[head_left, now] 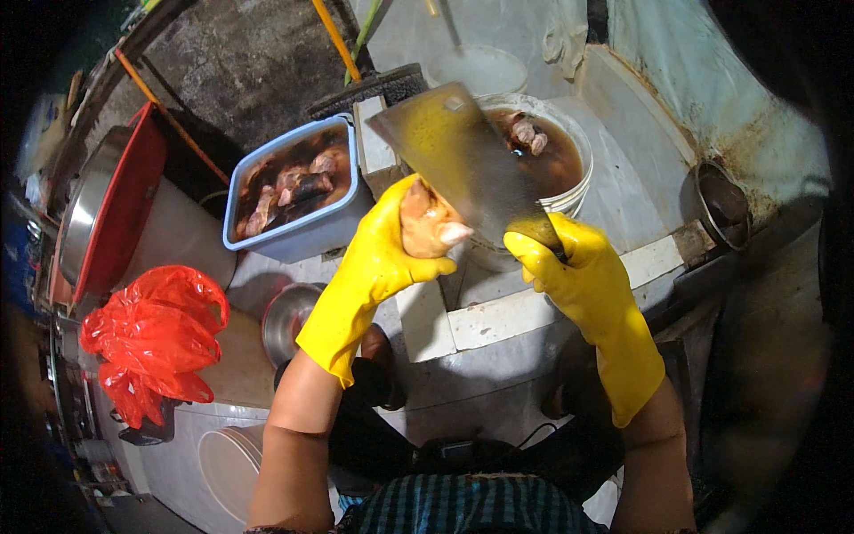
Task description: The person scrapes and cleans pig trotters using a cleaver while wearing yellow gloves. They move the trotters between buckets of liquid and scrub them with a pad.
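Note:
Both my hands wear yellow rubber gloves. My left hand [389, 245] is closed round a piece of raw meat [428, 220], orange-pink and wet, with a pale pointed end toward the right. In my right hand [569, 267] is the handle of a cleaver [454, 147]. Its broad dark blade, slightly blurred, slants up to the left, just above and beside the meat. I cannot tell whether blade and meat touch. Beyond my left hand stands a light blue tub [354, 191] of brown liquid and meat chunks. Behind the blade, a white bucket [580, 133] holds similar liquid and pieces.
A red plastic bag [160, 334] sits at the left, near a red basin [124, 200]. A steel bowl [289, 311] and a pale bucket [227, 467] are on the floor. A low white tiled ledge [507, 316] runs before me. Another bucket [480, 69] stands farther back.

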`<state>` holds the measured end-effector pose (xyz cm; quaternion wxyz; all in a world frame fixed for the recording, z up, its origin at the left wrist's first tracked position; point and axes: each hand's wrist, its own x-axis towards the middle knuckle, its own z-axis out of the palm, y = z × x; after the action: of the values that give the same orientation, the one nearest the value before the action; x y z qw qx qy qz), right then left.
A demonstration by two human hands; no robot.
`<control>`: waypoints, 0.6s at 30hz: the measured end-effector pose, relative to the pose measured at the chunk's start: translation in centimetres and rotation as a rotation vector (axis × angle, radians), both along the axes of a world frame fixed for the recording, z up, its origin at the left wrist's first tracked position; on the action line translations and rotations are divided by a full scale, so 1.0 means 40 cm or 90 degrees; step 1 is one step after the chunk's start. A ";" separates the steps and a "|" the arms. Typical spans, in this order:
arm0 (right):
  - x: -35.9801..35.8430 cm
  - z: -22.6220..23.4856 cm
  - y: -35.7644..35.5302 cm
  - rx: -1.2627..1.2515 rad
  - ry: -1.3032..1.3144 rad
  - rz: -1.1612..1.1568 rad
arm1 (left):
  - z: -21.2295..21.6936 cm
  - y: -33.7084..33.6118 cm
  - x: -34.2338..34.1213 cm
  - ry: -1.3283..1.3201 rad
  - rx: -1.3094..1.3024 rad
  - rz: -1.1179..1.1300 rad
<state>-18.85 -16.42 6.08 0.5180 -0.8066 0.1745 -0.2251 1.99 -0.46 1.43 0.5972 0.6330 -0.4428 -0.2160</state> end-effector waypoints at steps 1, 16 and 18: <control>0.004 -0.007 0.000 -0.049 -0.012 0.009 | 0.004 -0.002 -0.002 -0.024 0.022 -0.005; 0.058 -0.104 -0.028 -0.536 -0.088 -0.157 | -0.070 -0.028 -0.003 -0.038 0.115 0.082; 0.048 -0.089 -0.036 -0.389 -0.059 -0.146 | -0.078 -0.022 0.009 -0.016 0.090 0.075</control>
<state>-16.93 -17.88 2.54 0.2307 -0.8886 0.1646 -0.3606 2.33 -1.32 -1.69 0.5571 0.7012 -0.3960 -0.2029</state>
